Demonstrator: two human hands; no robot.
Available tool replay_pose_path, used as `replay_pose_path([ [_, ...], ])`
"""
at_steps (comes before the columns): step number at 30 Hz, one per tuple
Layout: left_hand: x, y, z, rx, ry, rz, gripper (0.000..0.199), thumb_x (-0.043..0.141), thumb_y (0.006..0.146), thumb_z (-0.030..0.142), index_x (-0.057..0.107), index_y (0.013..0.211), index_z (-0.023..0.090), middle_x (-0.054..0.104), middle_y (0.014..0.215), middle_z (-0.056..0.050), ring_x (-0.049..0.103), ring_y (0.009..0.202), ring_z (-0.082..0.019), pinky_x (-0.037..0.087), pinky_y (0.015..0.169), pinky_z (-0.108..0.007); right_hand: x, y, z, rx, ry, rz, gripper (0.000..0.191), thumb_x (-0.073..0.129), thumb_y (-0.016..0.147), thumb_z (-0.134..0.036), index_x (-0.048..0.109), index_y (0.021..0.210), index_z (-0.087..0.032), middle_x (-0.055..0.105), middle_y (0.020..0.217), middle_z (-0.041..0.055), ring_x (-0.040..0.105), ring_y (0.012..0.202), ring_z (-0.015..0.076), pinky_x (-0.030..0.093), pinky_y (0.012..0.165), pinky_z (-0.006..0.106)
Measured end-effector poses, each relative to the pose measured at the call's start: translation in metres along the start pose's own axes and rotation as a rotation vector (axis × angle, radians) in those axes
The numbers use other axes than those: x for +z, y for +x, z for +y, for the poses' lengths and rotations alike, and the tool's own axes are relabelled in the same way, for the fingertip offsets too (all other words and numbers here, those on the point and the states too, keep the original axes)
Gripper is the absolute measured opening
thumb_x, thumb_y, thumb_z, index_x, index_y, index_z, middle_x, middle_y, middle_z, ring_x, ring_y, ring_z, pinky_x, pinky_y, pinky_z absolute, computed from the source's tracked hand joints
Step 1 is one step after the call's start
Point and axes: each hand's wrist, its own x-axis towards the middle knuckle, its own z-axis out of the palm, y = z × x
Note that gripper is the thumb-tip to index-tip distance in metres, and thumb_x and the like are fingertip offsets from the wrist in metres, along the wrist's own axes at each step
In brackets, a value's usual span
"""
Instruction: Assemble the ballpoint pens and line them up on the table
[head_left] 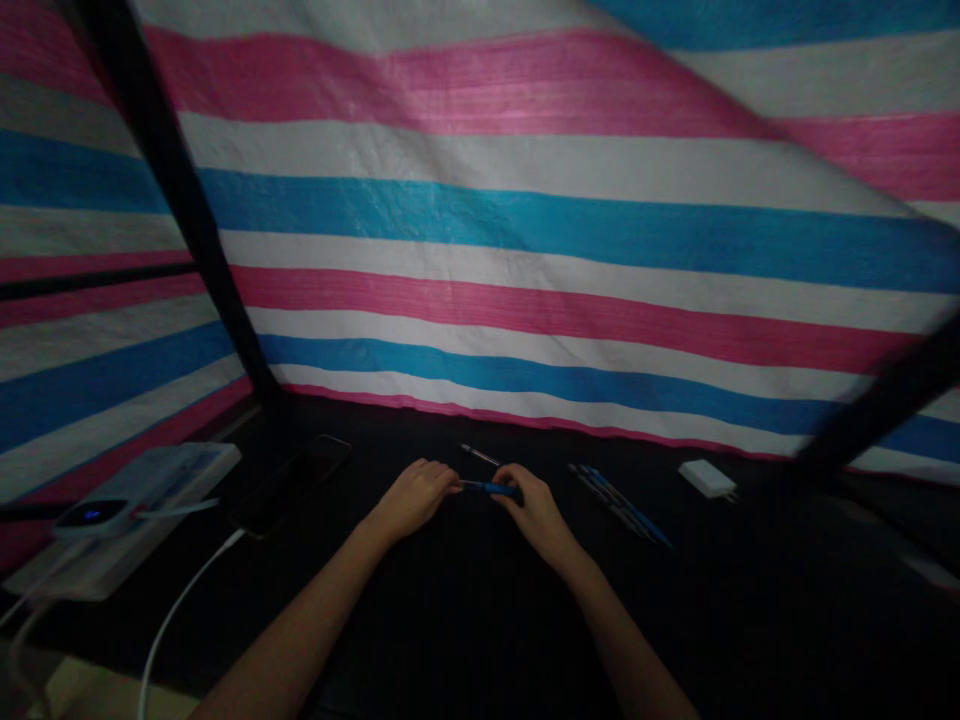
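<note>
And here we are, low light over a black tabletop (pixel 480 610), with both hands out front and working on one small item, a blue pen (pixel 489 488), held level just above the table between them. The left hand (pixel 411 497) comes in from the lower left, fingers closed and pinching the pen's near end, while the right hand (pixel 534 512) has its fingers curled over the blue barrel from the other side, so the hands sit only a pen's length apart, gripping it together. Just above them, a slim pen with a metal tip (pixel 480 455) lies alone on the table. To the right there's a bundle of blue pens (pixel 619 505) lying at a slant, and farther out a white charger (pixel 706 479). Over on the left, a dark phone (pixel 294 482) lies beside a white power bank (pixel 142 510) showing a small blue light, with a white cable (pixel 180 600) curving away from it. Behind it all, a pink, white and blue striped tarp (pixel 525 250) hangs on a black frame pole (pixel 174 180) — quite the backdrop.
</note>
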Motion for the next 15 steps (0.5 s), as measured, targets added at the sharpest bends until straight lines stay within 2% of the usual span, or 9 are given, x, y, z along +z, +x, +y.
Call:
replay_pose_path([
  [1,0.000,0.000,0.000,0.001,0.001,0.005,0.014,0.040,0.089,0.022,0.053,0.086,0.017,0.058,0.079,-0.002,0.053,0.075,-0.015,0.036,0.069,-0.028,-0.001,0.000,-0.001,0.014,-0.021,-0.025,0.016,0.051,0.078,-0.029,0.057,0.089,-0.020,0.061,0.082,0.0012,0.057,0.077,0.0150,0.041,0.072,0.027],
  [3,0.001,0.000,0.000,0.001,0.004,0.014,0.014,0.040,0.089,0.022,0.052,0.086,0.017,0.058,0.079,-0.002,0.053,0.076,-0.015,0.036,0.070,-0.028,-0.003,-0.001,-0.004,0.051,-0.084,-0.060,0.019,0.044,0.083,-0.033,0.059,0.086,-0.021,0.062,0.076,-0.0002,0.057,0.072,0.0153,0.040,0.072,0.028],
  [6,0.000,0.000,0.001,-0.006,0.011,0.023,0.013,0.041,0.089,0.022,0.052,0.085,0.017,0.057,0.079,-0.002,0.053,0.075,-0.016,0.036,0.069,-0.028,-0.004,-0.003,-0.007,0.032,-0.143,0.007,0.022,0.047,0.081,-0.034,0.055,0.098,-0.022,0.062,0.089,0.0013,0.056,0.083,0.0167,0.039,0.075,0.030],
  [8,-0.001,0.001,0.002,0.000,0.005,0.022,0.013,0.041,0.089,0.022,0.053,0.085,0.017,0.057,0.078,-0.002,0.052,0.074,-0.015,0.036,0.068,-0.028,-0.003,-0.003,-0.008,0.005,-0.159,0.036,0.023,0.051,0.079,-0.032,0.054,0.100,-0.022,0.060,0.094,0.0022,0.055,0.086,0.0170,0.038,0.076,0.029],
  [10,-0.001,0.001,0.003,0.007,-0.002,0.023,0.015,0.041,0.089,0.023,0.053,0.084,0.016,0.057,0.077,-0.002,0.052,0.073,-0.015,0.036,0.067,-0.027,-0.002,-0.003,-0.008,0.024,-0.174,-0.022,0.019,0.043,0.084,-0.033,0.058,0.087,-0.020,0.062,0.080,0.0014,0.057,0.075,0.0156,0.038,0.072,0.028],
  [12,-0.001,0.001,0.003,0.007,-0.004,0.027,0.015,0.040,0.089,0.023,0.052,0.083,0.016,0.057,0.077,-0.001,0.052,0.073,-0.015,0.035,0.067,-0.027,-0.002,-0.003,-0.009,0.045,-0.179,-0.059,0.028,0.034,0.088,-0.033,0.059,0.084,-0.020,0.061,0.070,0.0009,0.056,0.067,0.0146,0.038,0.069,0.028],
  [15,0.000,0.001,0.003,0.006,0.001,0.027,0.015,0.040,0.089,0.023,0.052,0.084,0.016,0.057,0.078,-0.002,0.052,0.074,-0.015,0.035,0.069,-0.028,-0.002,-0.003,-0.011,-0.021,-0.185,-0.006,0.022,0.043,0.084,-0.032,0.055,0.100,-0.021,0.062,0.086,0.0026,0.056,0.079,0.0160,0.038,0.074,0.029],
])
